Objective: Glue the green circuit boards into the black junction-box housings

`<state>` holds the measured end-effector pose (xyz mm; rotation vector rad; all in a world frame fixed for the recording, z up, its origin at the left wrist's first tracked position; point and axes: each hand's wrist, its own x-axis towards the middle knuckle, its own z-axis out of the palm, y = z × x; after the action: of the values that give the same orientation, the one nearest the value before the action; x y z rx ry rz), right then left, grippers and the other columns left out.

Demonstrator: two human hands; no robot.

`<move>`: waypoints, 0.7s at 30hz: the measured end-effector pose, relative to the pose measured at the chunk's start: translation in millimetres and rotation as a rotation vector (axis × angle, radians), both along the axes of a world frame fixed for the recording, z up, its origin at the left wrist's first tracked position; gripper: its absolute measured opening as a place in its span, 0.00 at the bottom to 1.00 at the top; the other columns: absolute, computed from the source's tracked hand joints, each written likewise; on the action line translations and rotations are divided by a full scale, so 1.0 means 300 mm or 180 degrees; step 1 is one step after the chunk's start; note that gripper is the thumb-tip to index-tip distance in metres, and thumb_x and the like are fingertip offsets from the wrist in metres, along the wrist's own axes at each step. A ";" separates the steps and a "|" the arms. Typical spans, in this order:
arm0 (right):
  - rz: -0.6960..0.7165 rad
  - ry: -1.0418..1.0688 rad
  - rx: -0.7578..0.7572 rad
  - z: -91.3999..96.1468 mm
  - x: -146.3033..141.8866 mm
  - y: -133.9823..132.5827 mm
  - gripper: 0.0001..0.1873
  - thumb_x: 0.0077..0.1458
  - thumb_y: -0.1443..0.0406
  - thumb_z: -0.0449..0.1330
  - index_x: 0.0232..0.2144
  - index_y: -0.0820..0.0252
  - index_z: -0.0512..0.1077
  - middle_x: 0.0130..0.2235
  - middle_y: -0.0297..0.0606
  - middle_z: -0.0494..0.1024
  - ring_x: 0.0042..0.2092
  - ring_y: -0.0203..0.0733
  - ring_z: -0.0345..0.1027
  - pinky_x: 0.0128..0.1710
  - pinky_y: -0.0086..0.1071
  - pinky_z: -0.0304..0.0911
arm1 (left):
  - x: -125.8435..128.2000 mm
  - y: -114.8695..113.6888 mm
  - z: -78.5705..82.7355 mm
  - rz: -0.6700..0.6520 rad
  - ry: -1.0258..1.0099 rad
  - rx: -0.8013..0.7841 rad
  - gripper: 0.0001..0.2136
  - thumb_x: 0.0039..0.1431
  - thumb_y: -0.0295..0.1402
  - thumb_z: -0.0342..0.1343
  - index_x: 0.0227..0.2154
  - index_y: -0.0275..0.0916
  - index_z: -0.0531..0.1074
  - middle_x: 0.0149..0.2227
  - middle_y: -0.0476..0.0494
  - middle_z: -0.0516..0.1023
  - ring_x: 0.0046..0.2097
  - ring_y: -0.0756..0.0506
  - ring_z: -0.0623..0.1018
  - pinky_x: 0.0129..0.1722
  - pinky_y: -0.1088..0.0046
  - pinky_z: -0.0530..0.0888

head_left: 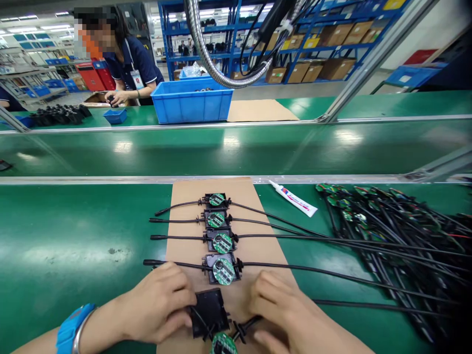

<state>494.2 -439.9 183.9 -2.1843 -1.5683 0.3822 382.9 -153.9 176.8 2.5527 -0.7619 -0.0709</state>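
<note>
My left hand [160, 307] is closed on a black plastic housing [209, 310] at the near edge of a brown cardboard sheet [254, 246]. My right hand [291, 314] pinches the black cable fitting [245, 328] beside a round green circuit board [223, 344] just below the housing. Further up the cardboard lie several finished units [220, 243] in a column, each a black housing with a green round board and black cables running left and right.
A pile of black cables with green boards [387, 231] lies at the right. A white glue tube [293, 198] rests by the cardboard. Beyond the conveyor belt [221, 147] stand a blue bin [191, 101], another cardboard sheet [260, 110] and a person [127, 64] at work.
</note>
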 end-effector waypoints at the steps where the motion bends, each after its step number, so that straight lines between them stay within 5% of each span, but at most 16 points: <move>1: 0.0073 0.0107 -0.0107 0.003 -0.012 -0.006 0.05 0.54 0.71 0.56 0.29 0.58 0.64 0.35 0.37 0.67 0.38 0.42 0.60 0.38 0.36 0.58 | -0.008 0.004 0.007 -0.0050 -0.0101 0.0010 0.07 0.61 0.28 0.50 0.40 0.40 0.68 0.33 0.44 0.71 0.34 0.44 0.69 0.34 0.67 0.65; 6: 0.0013 0.0208 0.0396 -0.013 -0.028 -0.012 0.08 0.61 0.73 0.48 0.34 0.59 0.64 0.33 0.38 0.67 0.35 0.40 0.59 0.33 0.33 0.56 | -0.079 0.042 0.087 0.0300 -0.0444 -0.0366 0.10 0.60 0.22 0.49 0.42 0.38 0.68 0.32 0.45 0.72 0.31 0.46 0.68 0.31 0.70 0.63; 9: -0.0111 -0.0068 0.0663 -0.050 -0.034 0.013 0.09 0.61 0.73 0.48 0.34 0.60 0.66 0.32 0.38 0.66 0.34 0.39 0.58 0.32 0.33 0.54 | -0.140 0.056 0.122 0.0566 -0.0302 -0.0082 0.08 0.61 0.23 0.48 0.39 0.38 0.68 0.27 0.47 0.69 0.29 0.46 0.67 0.26 0.70 0.59; 15: -0.0187 -0.0534 0.0428 -0.128 -0.036 0.038 0.13 0.60 0.74 0.45 0.27 0.61 0.64 0.30 0.39 0.65 0.33 0.40 0.57 0.32 0.34 0.54 | -0.186 0.023 0.015 0.0916 0.0147 0.0593 0.09 0.61 0.25 0.45 0.27 0.39 0.65 0.27 0.46 0.68 0.28 0.45 0.68 0.25 0.69 0.61; 21: -0.0258 -0.0189 0.0114 -0.103 -0.008 -0.037 0.10 0.61 0.71 0.48 0.27 0.60 0.63 0.30 0.37 0.65 0.32 0.39 0.57 0.31 0.34 0.55 | -0.116 -0.022 -0.033 0.0992 -0.0144 0.0470 0.09 0.62 0.26 0.45 0.29 0.39 0.68 0.29 0.45 0.69 0.30 0.45 0.68 0.28 0.69 0.64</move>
<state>491.7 -451.0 152.9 -2.2425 -1.5000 0.2647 348.2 -160.5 167.0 2.7907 -0.3790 0.0333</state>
